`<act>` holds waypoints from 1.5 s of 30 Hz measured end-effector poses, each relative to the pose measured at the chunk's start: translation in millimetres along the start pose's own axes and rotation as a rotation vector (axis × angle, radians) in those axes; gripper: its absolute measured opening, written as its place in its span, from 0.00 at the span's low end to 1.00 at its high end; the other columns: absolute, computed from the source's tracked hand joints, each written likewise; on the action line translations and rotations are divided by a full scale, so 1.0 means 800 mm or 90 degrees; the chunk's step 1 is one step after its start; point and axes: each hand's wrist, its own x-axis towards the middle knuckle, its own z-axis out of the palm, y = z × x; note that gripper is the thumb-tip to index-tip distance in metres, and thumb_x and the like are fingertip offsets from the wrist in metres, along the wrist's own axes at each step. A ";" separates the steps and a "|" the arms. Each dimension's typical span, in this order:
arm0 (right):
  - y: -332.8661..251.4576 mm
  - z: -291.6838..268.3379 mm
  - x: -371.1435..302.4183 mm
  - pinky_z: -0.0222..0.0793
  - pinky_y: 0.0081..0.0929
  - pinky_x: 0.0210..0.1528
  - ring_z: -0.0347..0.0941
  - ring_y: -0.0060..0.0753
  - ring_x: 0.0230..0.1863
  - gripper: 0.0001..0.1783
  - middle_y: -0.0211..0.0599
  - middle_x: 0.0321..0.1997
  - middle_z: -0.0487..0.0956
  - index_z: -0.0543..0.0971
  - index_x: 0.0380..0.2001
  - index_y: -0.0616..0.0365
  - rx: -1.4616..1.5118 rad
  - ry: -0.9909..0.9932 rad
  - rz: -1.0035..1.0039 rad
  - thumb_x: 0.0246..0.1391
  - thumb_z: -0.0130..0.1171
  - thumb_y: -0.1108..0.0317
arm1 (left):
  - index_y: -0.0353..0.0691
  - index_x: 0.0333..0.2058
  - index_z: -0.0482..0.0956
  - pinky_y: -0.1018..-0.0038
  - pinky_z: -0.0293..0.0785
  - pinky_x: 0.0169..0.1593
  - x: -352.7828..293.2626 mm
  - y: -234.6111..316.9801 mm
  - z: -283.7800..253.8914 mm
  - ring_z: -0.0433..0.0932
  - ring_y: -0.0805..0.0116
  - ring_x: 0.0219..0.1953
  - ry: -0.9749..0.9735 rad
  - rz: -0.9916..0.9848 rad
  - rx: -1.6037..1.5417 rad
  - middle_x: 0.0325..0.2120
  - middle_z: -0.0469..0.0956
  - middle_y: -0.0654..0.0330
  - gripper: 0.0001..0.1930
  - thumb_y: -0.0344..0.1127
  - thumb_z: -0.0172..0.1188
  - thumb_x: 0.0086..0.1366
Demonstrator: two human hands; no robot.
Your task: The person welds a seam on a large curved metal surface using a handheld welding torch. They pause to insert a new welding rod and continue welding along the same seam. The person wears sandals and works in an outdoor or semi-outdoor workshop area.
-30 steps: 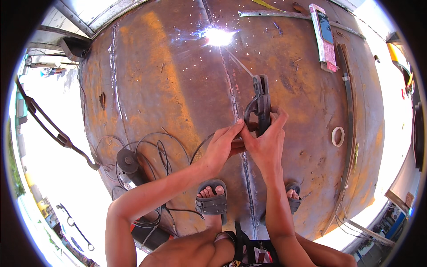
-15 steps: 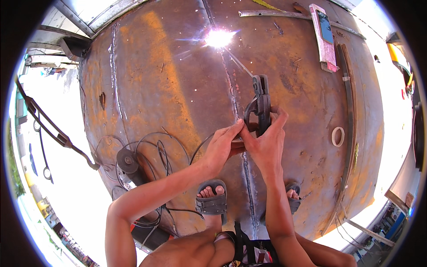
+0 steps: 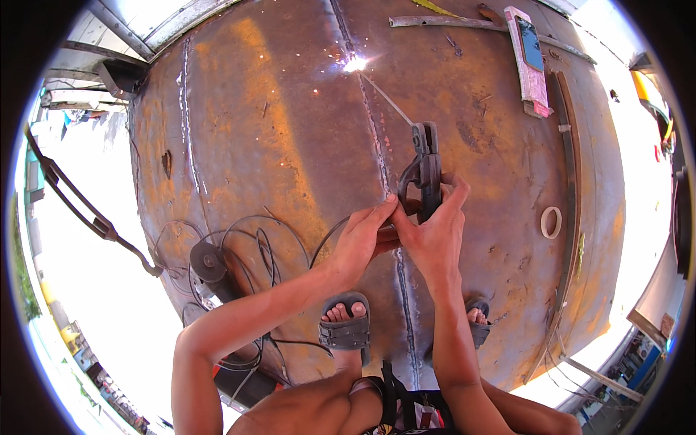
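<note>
My right hand is wrapped round a black electrode holder. A thin welding rod slants from its jaw up to a small bright arc, where sparks fly. The arc burns on a seam that runs down the rusty steel plate. Close against the right hand is my left hand, its fingers bent and its fingertips at the lower part of the holder; what lies within them is hidden. Below the hands the seam shows a darker bead between my sandals.
An angle grinder and looped black cable lie at left. A phone rests on a pink bar at far right. A tape ring lies near a long metal strip. A pipe lies at the back.
The arc's glare has become much smaller and dimmer, with sparks now spraying up and left of it. My hands and the holder stay nearly in place.
</note>
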 end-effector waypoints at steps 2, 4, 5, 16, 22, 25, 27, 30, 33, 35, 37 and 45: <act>-0.001 0.000 0.000 0.77 0.38 0.47 0.87 0.46 0.42 0.39 0.51 0.43 0.84 0.57 0.57 0.62 0.002 -0.002 0.001 0.53 0.74 0.65 | 0.32 0.62 0.74 0.62 0.72 0.64 -0.001 0.001 0.001 0.78 0.63 0.57 -0.001 0.000 0.004 0.57 0.78 0.54 0.28 0.53 0.45 0.81; 0.000 0.000 0.000 0.77 0.38 0.47 0.87 0.46 0.42 0.39 0.51 0.42 0.84 0.57 0.57 0.62 0.003 -0.003 -0.001 0.53 0.74 0.65 | 0.32 0.62 0.74 0.62 0.72 0.64 -0.002 0.002 0.001 0.78 0.63 0.57 -0.001 0.000 0.008 0.57 0.78 0.54 0.29 0.53 0.45 0.81; 0.001 -0.001 0.000 0.77 0.38 0.47 0.87 0.46 0.41 0.39 0.50 0.42 0.84 0.57 0.57 0.62 0.001 -0.003 -0.003 0.53 0.74 0.65 | 0.32 0.62 0.74 0.62 0.72 0.65 -0.002 0.002 0.001 0.78 0.63 0.57 0.000 0.000 0.009 0.57 0.78 0.54 0.29 0.53 0.45 0.81; 0.002 0.000 0.001 0.77 0.39 0.46 0.86 0.46 0.40 0.39 0.50 0.42 0.84 0.58 0.57 0.61 0.000 0.003 -0.018 0.53 0.74 0.64 | 0.32 0.63 0.74 0.63 0.73 0.64 0.002 0.001 0.000 0.79 0.63 0.56 0.012 -0.014 0.011 0.56 0.79 0.54 0.29 0.53 0.45 0.81; 0.004 0.000 0.002 0.77 0.40 0.47 0.86 0.48 0.41 0.40 0.50 0.42 0.84 0.58 0.57 0.61 0.004 -0.001 -0.011 0.53 0.75 0.62 | 0.31 0.63 0.73 0.62 0.72 0.64 0.004 0.000 0.000 0.79 0.62 0.57 0.015 -0.014 0.005 0.56 0.79 0.54 0.30 0.53 0.45 0.81; 0.004 0.000 0.002 0.77 0.40 0.47 0.86 0.47 0.41 0.40 0.50 0.42 0.84 0.58 0.57 0.62 0.007 0.000 -0.011 0.53 0.75 0.62 | 0.31 0.63 0.73 0.62 0.72 0.65 0.004 0.001 0.000 0.79 0.62 0.57 0.011 -0.015 0.004 0.56 0.79 0.53 0.30 0.53 0.44 0.81; 0.003 0.001 0.002 0.77 0.40 0.46 0.86 0.47 0.41 0.39 0.50 0.42 0.84 0.58 0.57 0.62 0.004 0.001 -0.013 0.53 0.75 0.63 | 0.31 0.64 0.72 0.63 0.72 0.65 0.004 0.001 0.000 0.78 0.62 0.57 0.014 -0.021 0.006 0.57 0.79 0.53 0.30 0.53 0.44 0.81; 0.003 0.000 0.003 0.77 0.39 0.47 0.86 0.47 0.41 0.39 0.50 0.42 0.84 0.58 0.57 0.62 0.019 -0.007 0.006 0.53 0.75 0.64 | 0.31 0.64 0.72 0.63 0.72 0.65 0.003 0.003 0.000 0.78 0.62 0.58 0.012 -0.019 0.011 0.57 0.79 0.53 0.30 0.53 0.44 0.81; 0.006 0.001 0.004 0.77 0.39 0.47 0.86 0.47 0.42 0.39 0.50 0.42 0.84 0.58 0.57 0.62 0.005 -0.003 0.003 0.53 0.74 0.64 | 0.31 0.64 0.73 0.63 0.72 0.65 0.003 0.005 0.003 0.78 0.62 0.58 0.012 -0.014 0.011 0.57 0.78 0.53 0.30 0.53 0.44 0.81; 0.004 0.001 0.005 0.77 0.39 0.47 0.86 0.47 0.42 0.39 0.50 0.42 0.84 0.58 0.57 0.62 0.008 -0.003 0.010 0.53 0.74 0.64 | 0.31 0.64 0.73 0.63 0.72 0.65 0.005 0.004 0.001 0.78 0.62 0.58 0.017 -0.012 0.008 0.57 0.78 0.53 0.30 0.53 0.44 0.81; 0.003 0.001 0.006 0.77 0.40 0.47 0.86 0.48 0.42 0.39 0.51 0.43 0.84 0.58 0.57 0.62 0.009 -0.004 0.013 0.53 0.74 0.64 | 0.31 0.63 0.73 0.63 0.72 0.64 0.005 0.004 0.001 0.78 0.62 0.58 0.017 -0.009 0.007 0.57 0.78 0.54 0.29 0.53 0.45 0.81; 0.003 0.002 0.004 0.77 0.40 0.47 0.86 0.48 0.42 0.41 0.51 0.43 0.84 0.58 0.58 0.62 0.009 -0.009 0.025 0.52 0.75 0.63 | 0.32 0.63 0.74 0.63 0.72 0.64 0.005 0.003 -0.001 0.78 0.63 0.57 0.014 -0.012 0.000 0.56 0.78 0.54 0.29 0.53 0.45 0.81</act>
